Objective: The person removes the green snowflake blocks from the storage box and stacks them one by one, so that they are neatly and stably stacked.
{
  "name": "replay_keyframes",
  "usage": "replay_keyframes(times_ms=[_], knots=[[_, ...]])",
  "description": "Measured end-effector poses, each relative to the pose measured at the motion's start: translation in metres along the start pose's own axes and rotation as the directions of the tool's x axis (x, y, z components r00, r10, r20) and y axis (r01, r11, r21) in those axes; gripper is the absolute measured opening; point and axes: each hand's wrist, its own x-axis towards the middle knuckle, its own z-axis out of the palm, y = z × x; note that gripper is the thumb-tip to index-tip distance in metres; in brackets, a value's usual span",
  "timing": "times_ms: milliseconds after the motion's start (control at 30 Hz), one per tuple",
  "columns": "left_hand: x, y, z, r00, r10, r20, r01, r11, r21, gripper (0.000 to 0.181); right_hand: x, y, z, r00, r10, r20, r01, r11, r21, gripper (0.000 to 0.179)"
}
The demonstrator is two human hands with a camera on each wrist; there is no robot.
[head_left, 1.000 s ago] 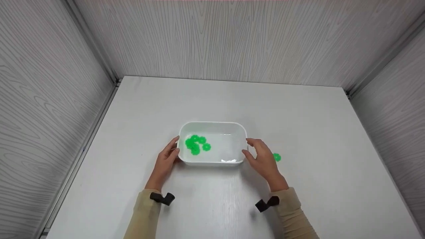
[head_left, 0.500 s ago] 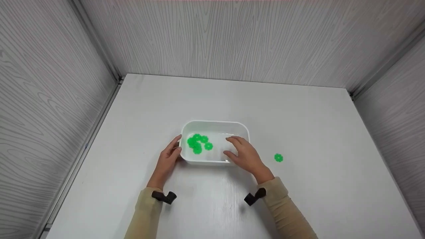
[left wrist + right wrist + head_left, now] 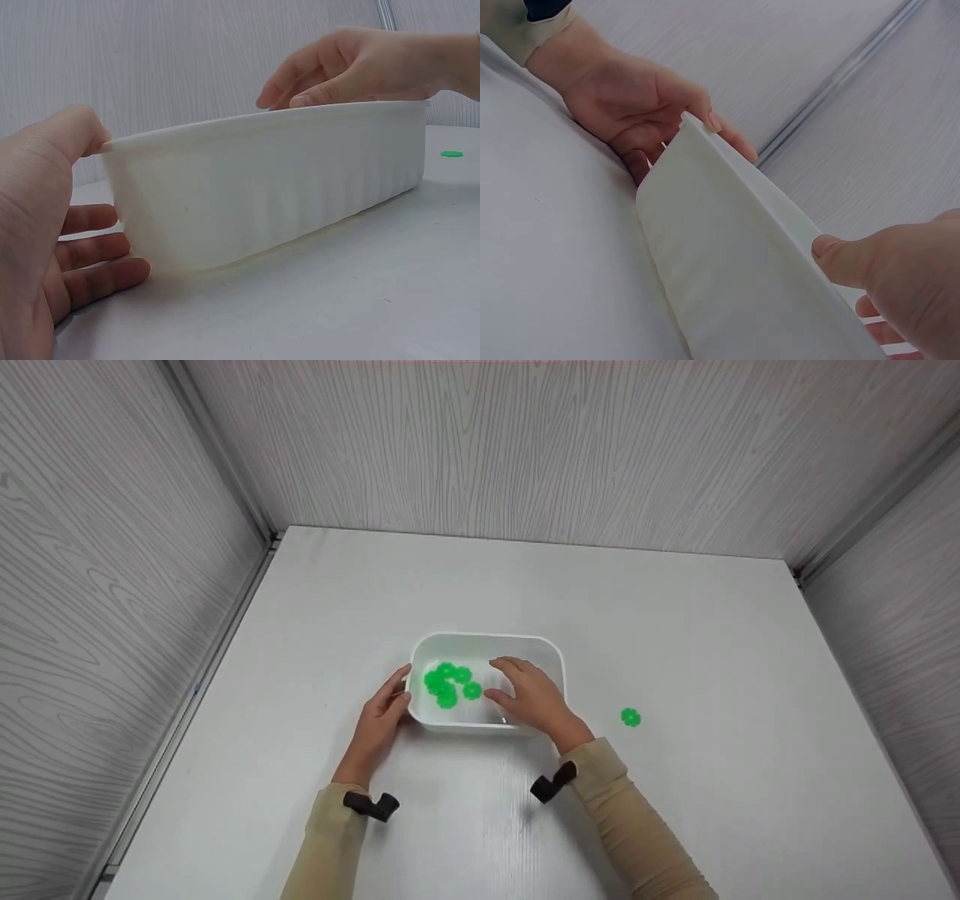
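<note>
A white rectangular plastic container (image 3: 487, 726) stands on the table, with several green flower-shaped pieces (image 3: 446, 690) in its left half. At its left end, my left hand (image 3: 379, 727) holds the container; the left wrist view has the thumb on the rim and the other fingers (image 3: 105, 277) low by the end wall. My right hand (image 3: 536, 697) is over the container's right half, thumb and fingers apart, close to the rightmost piece inside. Nothing shows in its grasp. In the left wrist view the front wall hides the right fingertips' lower side and the pieces inside.
One green flower-shaped piece (image 3: 631, 718) lies on the white table (image 3: 720, 780) to the right of the container. Grey wood-grain panels (image 3: 487, 457) close in the back and both sides of the table.
My right hand has moved left from the container's right end to over its inside, uncovering the loose green piece. The left hand stays at the left end.
</note>
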Motion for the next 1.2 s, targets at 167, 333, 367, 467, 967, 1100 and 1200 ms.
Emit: replay_keyframes(times_ms=[167, 333, 367, 467, 967, 1100, 1200], knots=[[0.000, 0.000, 0.000, 1.000, 0.003, -0.003, -0.003, 1.000, 0.014, 0.046, 0.011, -0.004, 0.006, 0.999, 0.009, 0.036, -0.008, 1.000, -0.012, 0.046], [0.000, 0.003, 0.000, 1.000, 0.011, -0.002, -0.011, 1.000, 0.027, 0.045, 0.020, -0.005, 0.015, 0.996, 0.034, 0.081, -0.029, 0.998, -0.063, 0.038], [0.000, 0.003, 0.001, 1.000, 0.009, -0.001, -0.009, 1.000, 0.026, 0.045, 0.021, -0.005, 0.017, 0.996, 0.036, 0.082, -0.030, 0.997, -0.076, 0.037], [0.000, 0.001, 0.001, 1.000, -0.006, 0.005, 0.006, 1.000, 0.012, 0.046, 0.023, -0.005, 0.021, 0.996, 0.042, 0.083, -0.033, 0.994, -0.106, 0.034], [0.000, 0.000, 0.003, 1.000, -0.025, -0.009, 0.025, 1.000, 0.014, 0.046, 0.035, -0.011, 0.032, 0.966, 0.146, 0.215, -0.096, 0.969, -0.228, 0.035], [0.000, 0.001, 0.003, 1.000, -0.016, -0.010, 0.017, 1.000, 0.027, 0.046, 0.037, -0.011, 0.035, 0.960, 0.168, 0.224, -0.122, 0.971, -0.204, 0.034], [0.004, -0.006, 0.000, 1.000, -0.018, -0.015, 0.019, 0.999, 0.030, 0.046, 0.039, -0.012, 0.036, 0.961, 0.165, 0.223, -0.124, 0.975, -0.186, 0.032]])
